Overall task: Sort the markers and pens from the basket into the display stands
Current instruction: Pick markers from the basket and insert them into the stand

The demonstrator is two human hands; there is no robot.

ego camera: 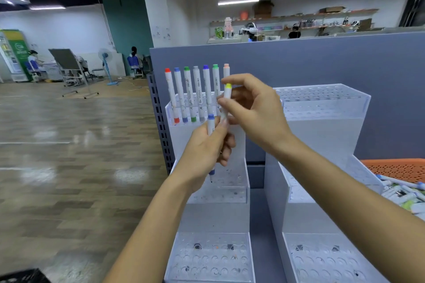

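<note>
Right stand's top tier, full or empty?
Empty. The right stand's top tier shows only bare holes; the upright markers all sit in the left stand.

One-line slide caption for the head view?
Left hand grips a blue-capped white marker, right hand pinches a yellow-capped white marker before the clear acrylic stand.

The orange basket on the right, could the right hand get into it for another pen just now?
Probably not straight away: the way to the orange basket looks free, but the right hand is pinching a yellow-capped marker and would likely need to place it first.
</note>
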